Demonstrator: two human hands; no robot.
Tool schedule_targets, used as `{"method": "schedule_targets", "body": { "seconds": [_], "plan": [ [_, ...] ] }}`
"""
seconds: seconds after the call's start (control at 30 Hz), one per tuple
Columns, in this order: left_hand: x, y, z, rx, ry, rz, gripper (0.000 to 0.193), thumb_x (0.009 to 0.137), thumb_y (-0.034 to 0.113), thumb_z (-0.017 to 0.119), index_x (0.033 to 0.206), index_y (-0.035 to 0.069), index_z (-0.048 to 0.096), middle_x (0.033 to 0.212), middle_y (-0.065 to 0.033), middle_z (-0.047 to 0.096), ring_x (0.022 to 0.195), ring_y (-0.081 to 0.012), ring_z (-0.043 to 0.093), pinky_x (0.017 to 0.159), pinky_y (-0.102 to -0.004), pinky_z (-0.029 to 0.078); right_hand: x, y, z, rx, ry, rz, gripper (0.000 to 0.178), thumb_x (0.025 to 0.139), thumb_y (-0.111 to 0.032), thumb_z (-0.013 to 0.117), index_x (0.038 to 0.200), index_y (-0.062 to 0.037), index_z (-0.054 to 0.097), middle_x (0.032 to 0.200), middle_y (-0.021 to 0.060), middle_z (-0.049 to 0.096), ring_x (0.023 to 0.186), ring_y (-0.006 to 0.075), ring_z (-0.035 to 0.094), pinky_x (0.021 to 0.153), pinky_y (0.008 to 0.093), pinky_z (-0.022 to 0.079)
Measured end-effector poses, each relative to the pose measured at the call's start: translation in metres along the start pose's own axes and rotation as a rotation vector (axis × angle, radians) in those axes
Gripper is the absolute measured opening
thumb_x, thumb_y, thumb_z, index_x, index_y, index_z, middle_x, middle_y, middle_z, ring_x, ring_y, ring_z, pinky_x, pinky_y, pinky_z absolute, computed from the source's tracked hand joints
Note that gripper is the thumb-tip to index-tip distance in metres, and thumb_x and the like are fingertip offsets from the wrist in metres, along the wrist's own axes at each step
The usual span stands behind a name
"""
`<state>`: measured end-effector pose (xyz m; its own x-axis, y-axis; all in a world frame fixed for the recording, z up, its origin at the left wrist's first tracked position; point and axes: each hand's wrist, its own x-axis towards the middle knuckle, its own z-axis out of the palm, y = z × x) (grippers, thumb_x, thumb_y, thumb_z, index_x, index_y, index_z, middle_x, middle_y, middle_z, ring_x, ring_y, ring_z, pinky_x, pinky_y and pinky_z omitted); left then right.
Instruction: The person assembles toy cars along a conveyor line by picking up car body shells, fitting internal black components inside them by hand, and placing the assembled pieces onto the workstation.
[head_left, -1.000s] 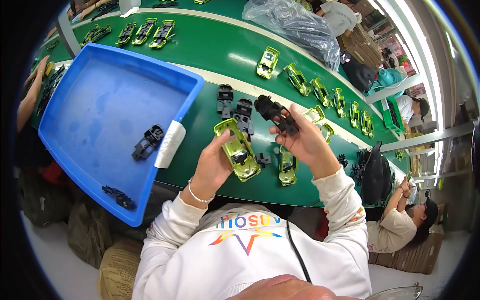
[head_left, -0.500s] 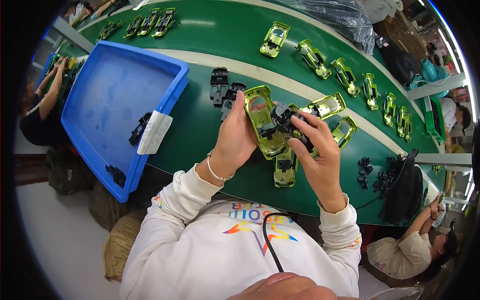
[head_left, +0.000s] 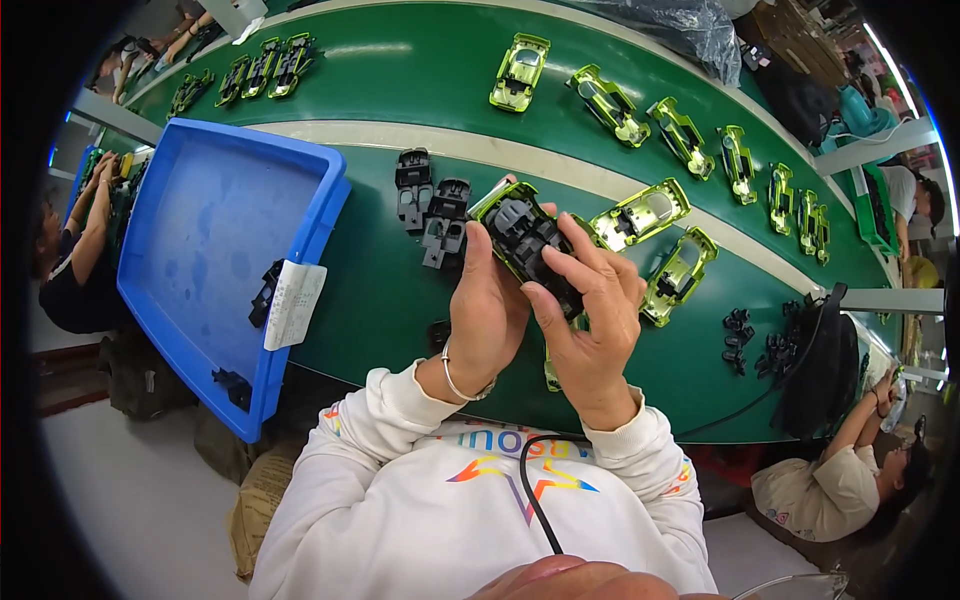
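Observation:
Between my hands is a lime-green toy car body shell (head_left: 484, 205), its hollow side up. A black car interior piece (head_left: 522, 228) lies inside it, covering most of the hollow. My left hand (head_left: 487, 315) cradles the shell from the left and below, thumb along its edge. From the right, my right hand (head_left: 598, 315) grips the black piece, its fingers and thumb on the piece's lower right part. Just left of the held shell, several loose black interior pieces (head_left: 413, 192) lie on the table. Part of another green shell (head_left: 552, 374) shows beneath my right hand.
A large blue bin (head_left: 200, 220) with a few black parts stands at left. Two green shells (head_left: 641, 213) lie right of my hands. More shells (head_left: 607, 106) line the far green strip (head_left: 420, 70). Small black parts (head_left: 735, 338) and a black bag (head_left: 808, 370) sit at right.
The black interior piece has gone from above the shell's edge to lying inside it. The shell has turned and tilted, and my right hand has moved left, closer to my left hand.

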<state>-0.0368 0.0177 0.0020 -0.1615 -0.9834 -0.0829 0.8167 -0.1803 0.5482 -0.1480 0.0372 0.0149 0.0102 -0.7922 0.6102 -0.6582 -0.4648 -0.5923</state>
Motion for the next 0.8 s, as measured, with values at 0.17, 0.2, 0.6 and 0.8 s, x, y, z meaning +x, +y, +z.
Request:
{"method": "schedule_targets", "body": {
  "seconds": [0.17, 0.2, 0.6, 0.8],
  "plan": [
    [0.001, 0.006, -0.001, 0.033, 0.000, -0.016, 0.058, 0.106, 0.051, 0.021, 0.145, 0.011, 0.037, 0.130, -0.0098, 0.057, 0.117, -0.0204, 0.057, 0.103, -0.0383, 0.046, 0.001, 0.000, -0.002, -0.059, -0.037, -0.043, 0.035, 0.075, -0.014, 0.082, 0.107, -0.0075, 0.069, 0.127, 0.0111, 0.067, 0.098, 0.0253, 0.060, 0.087, 0.0319, 0.039],
    [0.001, 0.007, -0.002, 0.034, 0.003, -0.022, 0.058, 0.106, 0.051, 0.021, 0.145, 0.011, 0.037, 0.130, -0.0098, 0.057, 0.117, -0.0204, 0.057, 0.103, -0.0383, 0.046, 0.003, 0.000, -0.004, -0.075, -0.093, -0.054, 0.038, 0.075, -0.014, 0.081, 0.110, -0.0077, 0.069, 0.129, 0.0112, 0.065, 0.098, 0.0259, 0.060, 0.088, 0.0332, 0.040],
    [0.004, 0.004, -0.008, 0.146, 0.026, -0.039, 0.061, 0.107, 0.051, 0.019, 0.147, 0.008, 0.035, 0.132, -0.0146, 0.056, 0.121, -0.0247, 0.054, 0.107, -0.0414, 0.042, 0.009, -0.012, -0.025, -0.147, -0.279, -0.081, 0.045, 0.075, -0.007, 0.076, 0.119, -0.0079, 0.068, 0.133, 0.0117, 0.061, 0.101, 0.0287, 0.061, 0.083, 0.0379, 0.048],
    [0.002, 0.004, -0.006, 0.197, 0.045, -0.038, 0.063, 0.106, 0.053, 0.018, 0.147, 0.008, 0.035, 0.133, -0.0153, 0.056, 0.121, -0.0267, 0.055, 0.107, -0.0422, 0.042, 0.007, -0.007, -0.024, -0.356, -0.315, -0.173, 0.047, 0.072, -0.003, 0.072, 0.118, -0.0120, 0.069, 0.136, 0.0075, 0.059, 0.112, 0.0271, 0.058, 0.097, 0.0410, 0.040]
  ]
}}
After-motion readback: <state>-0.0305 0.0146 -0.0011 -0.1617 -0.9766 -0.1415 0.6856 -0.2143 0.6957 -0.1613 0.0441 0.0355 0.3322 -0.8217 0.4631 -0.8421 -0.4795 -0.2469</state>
